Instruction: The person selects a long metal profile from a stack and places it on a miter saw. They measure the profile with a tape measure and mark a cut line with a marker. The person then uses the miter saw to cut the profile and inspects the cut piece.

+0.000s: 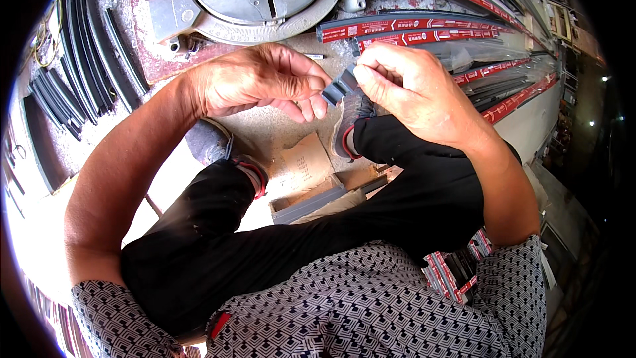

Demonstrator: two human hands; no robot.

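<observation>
Between my two hands, above my feet, is a short dark grey piece of channel profile [340, 87], tilted with its right end higher. My right hand [421, 93] is closed, pinching the upper right end between thumb and bent fingers. From the other side, my left hand [258, 85] has its thumb and fingertips drawn together at the lower left end. The fingers partly cover both ends of the piece.
A mitre saw base [265, 10] with a round grey table stands ahead. Long grey profiles with red labels [414, 36] lie at right. Dark strips [93, 46] lie at left. Between my legs sits a cardboard box [301, 162] holding grey profile pieces [310, 205].
</observation>
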